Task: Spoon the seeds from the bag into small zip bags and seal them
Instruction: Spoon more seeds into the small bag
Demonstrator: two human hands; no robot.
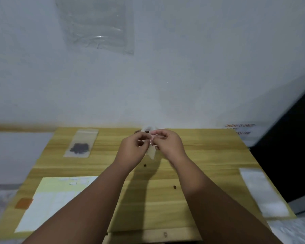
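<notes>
wooden table [209, 155]: left hand [133, 150], right hand [168, 145] pinch one zip bag [152, 153]

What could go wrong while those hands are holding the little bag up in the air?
1. The left hand and right hand only pinch the top of the small zip bag, so if it isn't fully sealed, any seeds inside might spill.
2. Two loose seeds lie on the table; they could get lost.
3. The pile of empty bags sits at the table's right edge and might slide off if bumped.
</notes>
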